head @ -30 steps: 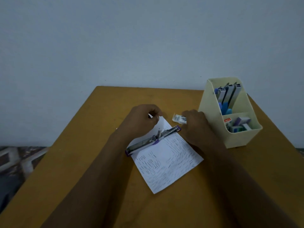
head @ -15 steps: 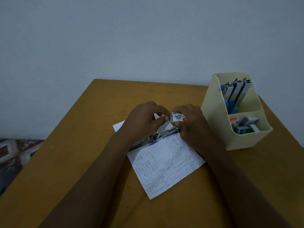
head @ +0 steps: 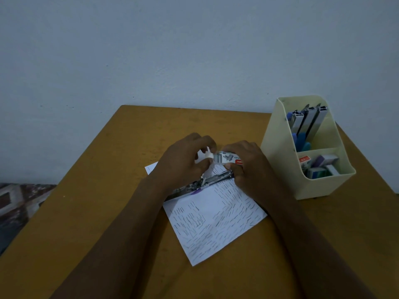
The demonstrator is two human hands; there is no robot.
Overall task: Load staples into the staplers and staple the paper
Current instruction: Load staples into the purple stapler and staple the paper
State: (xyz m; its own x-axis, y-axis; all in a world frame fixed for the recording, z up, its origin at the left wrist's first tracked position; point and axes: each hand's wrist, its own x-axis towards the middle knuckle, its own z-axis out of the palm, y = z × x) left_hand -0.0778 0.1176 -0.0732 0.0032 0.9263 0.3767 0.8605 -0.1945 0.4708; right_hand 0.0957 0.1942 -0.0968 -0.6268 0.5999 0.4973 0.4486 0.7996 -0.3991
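Right hand [head: 248, 167] grips small white cardboard staple box [head: 227, 160]; left hand [head: 183, 162] pinches its end flap. Open metal stapler [head: 213, 180] lies on printed white paper [head: 216, 219], centre of tabletop [head: 108, 212]. Suggest: keep box level, slide strip out straight.

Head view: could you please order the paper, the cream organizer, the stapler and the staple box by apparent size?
1. Paper and cream organizer: too close, paper partly covered.
2. Stapler.
3. Staple box.

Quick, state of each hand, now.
Left hand: closed, pinching the staple box at its flap end.
Right hand: closed, gripping the same box.
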